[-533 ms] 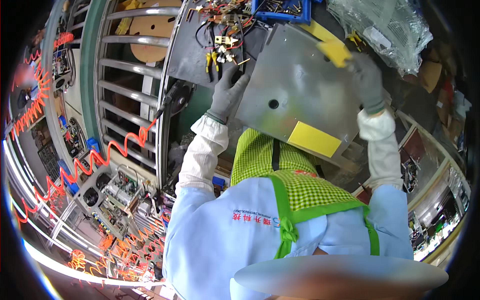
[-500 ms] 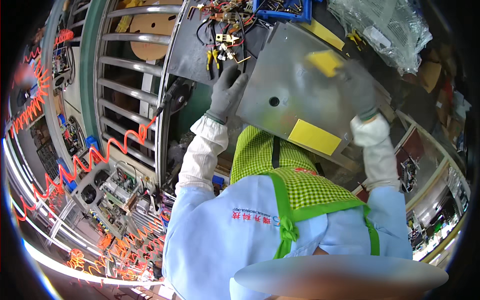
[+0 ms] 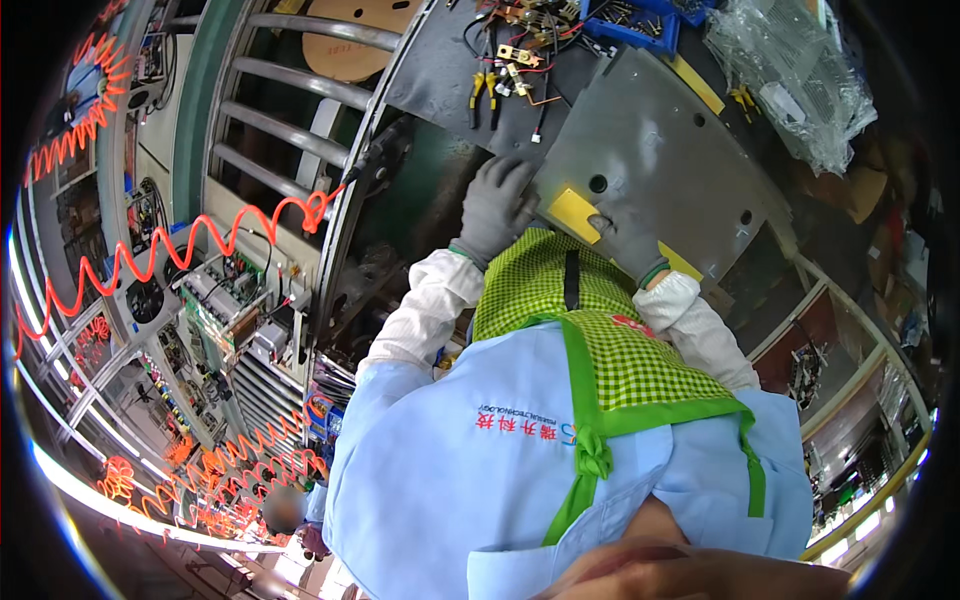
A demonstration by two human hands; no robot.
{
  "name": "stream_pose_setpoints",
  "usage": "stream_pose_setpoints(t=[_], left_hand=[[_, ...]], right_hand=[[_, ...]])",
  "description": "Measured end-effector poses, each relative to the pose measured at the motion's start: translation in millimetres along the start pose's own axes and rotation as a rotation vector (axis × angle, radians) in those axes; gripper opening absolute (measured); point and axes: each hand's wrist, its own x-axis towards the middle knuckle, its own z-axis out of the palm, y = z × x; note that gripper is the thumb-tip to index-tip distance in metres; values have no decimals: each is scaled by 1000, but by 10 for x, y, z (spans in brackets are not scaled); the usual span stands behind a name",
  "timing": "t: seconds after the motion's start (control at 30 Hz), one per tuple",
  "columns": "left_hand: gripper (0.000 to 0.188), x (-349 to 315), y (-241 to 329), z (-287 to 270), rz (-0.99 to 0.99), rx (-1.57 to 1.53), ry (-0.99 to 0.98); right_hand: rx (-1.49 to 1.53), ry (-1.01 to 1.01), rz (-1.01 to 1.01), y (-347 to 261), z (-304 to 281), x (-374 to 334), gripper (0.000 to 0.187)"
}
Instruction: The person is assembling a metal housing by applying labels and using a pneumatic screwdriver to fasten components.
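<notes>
A grey sheet-metal panel (image 3: 672, 160) with round holes lies in front of me, its near edge close to my apron. My right hand (image 3: 632, 243), in a grey glove, has its fingers at one end of a yellow rectangular pad (image 3: 574, 214), holding it at the panel's near left corner. A second yellow pad (image 3: 680, 263) lies along the near edge, partly behind my right wrist. My left hand (image 3: 495, 206), also gloved, is at the panel's left corner with fingers apart and slightly bent, holding nothing visible. Another yellow strip (image 3: 697, 83) shows by the far edge.
Yellow-handled pliers (image 3: 484, 97) and tangled wires with connectors (image 3: 520, 62) lie beyond the panel. Blue bins (image 3: 630, 28) hold screws. Clear plastic wrap (image 3: 795, 95) lies far right, near yellow cutters (image 3: 743, 101). A roller conveyor (image 3: 300, 143) and red coiled hose (image 3: 200, 235) are left.
My right hand has brought the yellow pad from the panel's far right side to its near left corner. My left hand has moved nearer along the panel's left side. The view has shifted.
</notes>
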Motion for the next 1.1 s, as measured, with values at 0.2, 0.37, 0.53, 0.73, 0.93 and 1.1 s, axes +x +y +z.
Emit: stream_pose_setpoints(t=[0.2,0.37,0.53,0.73,0.93,1.1], left_hand=[[52,-314,165,150,302,132,-216],[63,-356,159,295,315,195,-289],[66,-310,149,330,346,235,-275],[72,-172,242,224,381,316,-331],[60,346,215,-661,227,270,-58],[53,1143,252,-2131,186,177,383]], right_hand=[[-136,125,25,-80,272,50,31],[-185,85,51,-74,314,22,32],[-264,92,124,-165,220,6,36],[-153,48,44,-173,-396,-216,37],[-217,193,16,80,-1272,-62,30],[-283,372,-19,-60,-1597,211,25]])
